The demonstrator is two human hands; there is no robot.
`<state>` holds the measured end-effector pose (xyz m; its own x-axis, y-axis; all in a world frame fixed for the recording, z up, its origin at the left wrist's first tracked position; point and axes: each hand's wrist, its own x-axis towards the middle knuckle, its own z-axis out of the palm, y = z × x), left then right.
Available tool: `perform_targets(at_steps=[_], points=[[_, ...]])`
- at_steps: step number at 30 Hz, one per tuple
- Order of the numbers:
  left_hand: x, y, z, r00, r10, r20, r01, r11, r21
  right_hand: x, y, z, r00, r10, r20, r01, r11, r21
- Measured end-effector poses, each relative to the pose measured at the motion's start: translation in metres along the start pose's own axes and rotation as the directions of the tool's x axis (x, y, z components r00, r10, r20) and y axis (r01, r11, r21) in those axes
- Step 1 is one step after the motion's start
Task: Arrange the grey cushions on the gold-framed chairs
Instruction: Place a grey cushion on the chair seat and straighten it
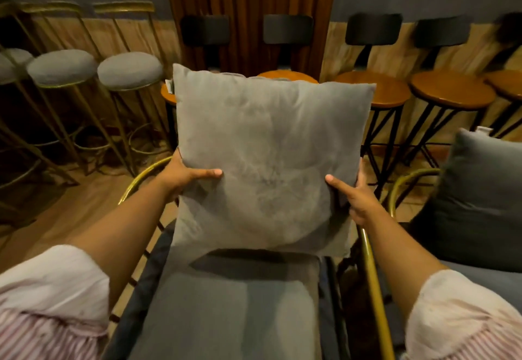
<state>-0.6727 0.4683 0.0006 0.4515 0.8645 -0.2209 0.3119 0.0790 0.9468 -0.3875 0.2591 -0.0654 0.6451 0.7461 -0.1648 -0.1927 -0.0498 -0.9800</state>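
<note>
A square grey cushion (268, 156) stands upright against the back of a gold-framed chair (372, 280), its lower edge just over the chair's grey seat pad (234, 311). My left hand (186, 174) grips the cushion's left edge, thumb across the front. On the right edge my right hand (357, 198) holds it the same way. A second, darker grey cushion (480, 196) leans upright on the neighbouring gold-framed chair (406, 179) at the right.
Gold-legged bar stools with round grey seats (130, 70) line the wall at the left. Black stools with round wooden seats (452, 91) stand behind the chairs to the right. An orange-brown curtain (248, 15) hangs at the back. Wooden floor (70, 207) shows at the left.
</note>
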Motion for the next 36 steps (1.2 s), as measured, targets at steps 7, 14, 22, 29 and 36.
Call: perform_targets(at_steps=[7,14,22,29,36], points=[[0.077,-0.062,-0.006,0.989,-0.048,-0.137,0.039,0.997,-0.07,0.05,0.064,0.031,1.0,-0.015,-0.013,0.014,0.997,-0.072],[0.11,-0.146,0.0,0.975,-0.174,-0.142,0.17,0.985,-0.035,0.058,0.149,0.042,0.997,-0.023,-0.07,0.013,0.99,-0.138],[0.127,-0.189,0.021,0.955,-0.205,-0.214,0.207,0.978,-0.016,0.064,0.201,0.044,0.992,-0.001,-0.128,-0.022,0.983,-0.183],[0.097,-0.171,0.026,0.953,-0.251,-0.17,0.266,0.962,0.068,0.045,0.175,0.055,0.988,0.093,-0.123,-0.13,0.932,-0.339],[0.019,-0.102,0.047,0.984,-0.175,-0.038,0.173,0.875,0.452,0.006,0.106,0.042,0.986,0.165,0.029,-0.109,0.761,-0.64]])
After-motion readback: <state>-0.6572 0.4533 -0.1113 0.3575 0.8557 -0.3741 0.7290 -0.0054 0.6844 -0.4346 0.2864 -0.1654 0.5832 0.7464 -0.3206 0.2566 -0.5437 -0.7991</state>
